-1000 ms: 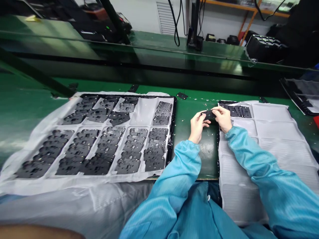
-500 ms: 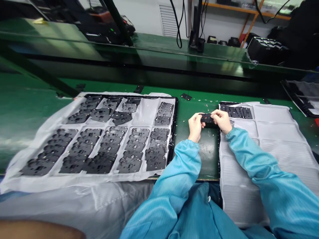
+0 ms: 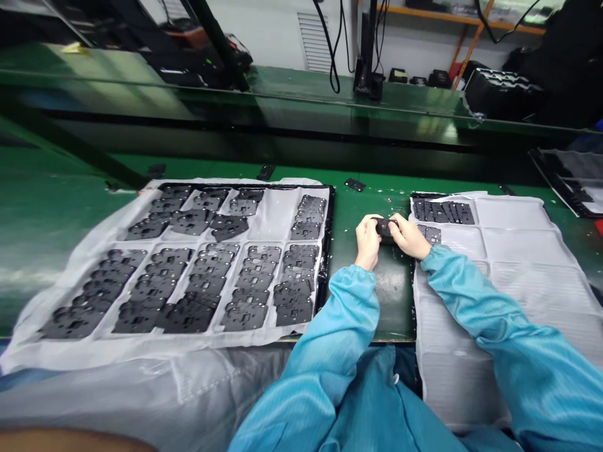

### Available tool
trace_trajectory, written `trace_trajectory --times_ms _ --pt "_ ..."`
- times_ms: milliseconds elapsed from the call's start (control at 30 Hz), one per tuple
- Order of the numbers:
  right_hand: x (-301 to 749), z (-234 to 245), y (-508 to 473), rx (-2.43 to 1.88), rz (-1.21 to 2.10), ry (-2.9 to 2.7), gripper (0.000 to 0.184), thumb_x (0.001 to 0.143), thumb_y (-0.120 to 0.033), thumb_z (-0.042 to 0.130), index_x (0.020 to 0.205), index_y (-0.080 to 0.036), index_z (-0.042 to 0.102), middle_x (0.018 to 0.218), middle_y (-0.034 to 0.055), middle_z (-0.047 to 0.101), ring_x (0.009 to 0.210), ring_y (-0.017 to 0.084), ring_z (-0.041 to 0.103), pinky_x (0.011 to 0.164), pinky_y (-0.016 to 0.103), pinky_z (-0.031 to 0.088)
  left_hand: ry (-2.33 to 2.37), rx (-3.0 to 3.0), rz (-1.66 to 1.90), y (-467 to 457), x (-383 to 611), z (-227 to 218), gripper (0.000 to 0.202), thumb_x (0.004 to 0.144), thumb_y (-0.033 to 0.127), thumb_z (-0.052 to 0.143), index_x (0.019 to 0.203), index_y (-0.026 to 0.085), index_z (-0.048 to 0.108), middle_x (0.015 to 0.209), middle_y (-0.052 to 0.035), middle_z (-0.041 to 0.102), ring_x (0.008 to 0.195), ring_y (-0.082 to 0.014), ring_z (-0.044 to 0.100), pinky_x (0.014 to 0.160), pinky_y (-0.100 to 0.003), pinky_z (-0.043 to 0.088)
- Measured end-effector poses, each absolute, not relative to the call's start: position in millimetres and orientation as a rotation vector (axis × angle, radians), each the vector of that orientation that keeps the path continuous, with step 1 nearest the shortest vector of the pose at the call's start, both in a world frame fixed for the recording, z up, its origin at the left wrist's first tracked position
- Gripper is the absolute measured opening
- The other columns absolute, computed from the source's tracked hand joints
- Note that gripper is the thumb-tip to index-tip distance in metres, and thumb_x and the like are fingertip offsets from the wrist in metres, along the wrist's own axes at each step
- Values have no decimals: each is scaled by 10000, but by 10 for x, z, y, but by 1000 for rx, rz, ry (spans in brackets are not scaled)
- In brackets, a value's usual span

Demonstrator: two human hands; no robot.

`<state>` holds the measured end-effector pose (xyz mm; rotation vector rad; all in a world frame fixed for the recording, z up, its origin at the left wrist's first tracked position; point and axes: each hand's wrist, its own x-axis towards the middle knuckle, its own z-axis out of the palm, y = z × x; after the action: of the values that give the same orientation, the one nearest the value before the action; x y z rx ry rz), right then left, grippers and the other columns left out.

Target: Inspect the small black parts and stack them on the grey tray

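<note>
Both hands [image 3: 389,235] lower, closer together

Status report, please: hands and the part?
Left hand and right hand both grip one small black part. Held above green bench, between two trays. Nothing blocks.

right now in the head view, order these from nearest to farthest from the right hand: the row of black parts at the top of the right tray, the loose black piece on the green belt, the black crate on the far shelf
1. row of black parts, just beyond the right hand, on the right tray.
2. loose black piece, on the green belt, up and to the left.
3. black crate, far back right on the shelf.
</note>
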<state>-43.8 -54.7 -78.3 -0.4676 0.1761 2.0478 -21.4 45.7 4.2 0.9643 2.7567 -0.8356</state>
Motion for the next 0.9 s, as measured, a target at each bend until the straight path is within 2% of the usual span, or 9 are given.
trace_trajectory --times_ms 367,533,600,733,833,900 --pt "-417 -798 -543 -398 2072 382 224 953 -365 359 848 -184 438 614 -30 419 540 106 420 537 225 304 2740 878 -757 444 -165 12 188 735 259 472 834 156 595 699 0 499 516 -54 402 402 -128 244" --pt "-417 -830 -525 -277 2134 614 251 929 -412 388 828 -185 430 573 -53 365 454 82 369 460 211 302 2708 797 -683 462 -152 -5 396 675 192 513 1057 185 620 661 39 449 442 -27 320 384 -138 211" --pt "-420 -834 -521 -225 2152 700 262 914 -427 412 819 -184 433 572 -59 346 430 71 349 422 202 285 2716 829 -656 468 -163 -1 427 677 177 519 1092 182 616 636 49 426 421 -25 309 373 -145 204" --pt "-432 -833 -520 -235 2154 770 279 888 -436 454 788 -176 444 596 -54 348 444 60 348 397 183 277 2800 1017 -644 496 -195 16 263 779 291 545 959 133 652 663 21 491 393 -15 317 351 -162 203" --pt "-441 -831 -519 -223 2147 798 294 880 -450 471 781 -174 447 586 -60 332 443 54 338 392 172 279 2831 1108 -674 522 -208 25 289 802 377 576 893 115 658 758 -26 582 396 -11 353 344 -169 227" --pt "-442 -831 -517 -211 2151 805 298 877 -453 478 780 -172 451 588 -59 337 444 53 342 389 169 280 2796 1059 -723 528 -210 24 291 783 367 606 915 116 672 798 -37 611 396 -11 372 344 -170 247"
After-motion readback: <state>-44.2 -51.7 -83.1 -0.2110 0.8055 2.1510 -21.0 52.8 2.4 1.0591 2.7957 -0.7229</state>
